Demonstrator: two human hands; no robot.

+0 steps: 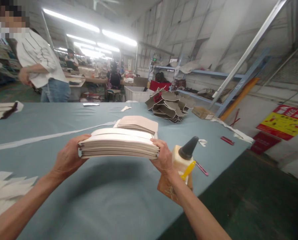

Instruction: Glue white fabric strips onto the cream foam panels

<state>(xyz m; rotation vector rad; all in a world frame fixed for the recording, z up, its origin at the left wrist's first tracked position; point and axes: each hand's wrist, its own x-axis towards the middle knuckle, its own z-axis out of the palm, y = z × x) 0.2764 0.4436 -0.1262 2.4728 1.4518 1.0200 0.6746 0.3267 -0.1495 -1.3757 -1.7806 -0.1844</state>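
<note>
A thick stack of cream-coloured flat pieces (119, 146) is held above the table, its layered edges facing me. My left hand (70, 155) grips its left end, and my right hand (162, 155) grips the right end, thumbs on top. Just behind it lies another pile of pale pieces (139, 123), partly hidden by the held stack. Close to my right hand stands a cream bottle (179, 156) with a black cone-shaped nozzle. A yellow-handled brush (189, 170) rests by a brown board (167, 190), which my right forearm partly covers.
On the blue-grey table (109, 206) sits a heap of dark curved pieces (169, 105). White strips (9, 190) lie at the left. A pink cutter (202, 168), a red object (227, 140) and a cardboard box (202, 112) are on the right. A person (44, 63) stands beyond the table.
</note>
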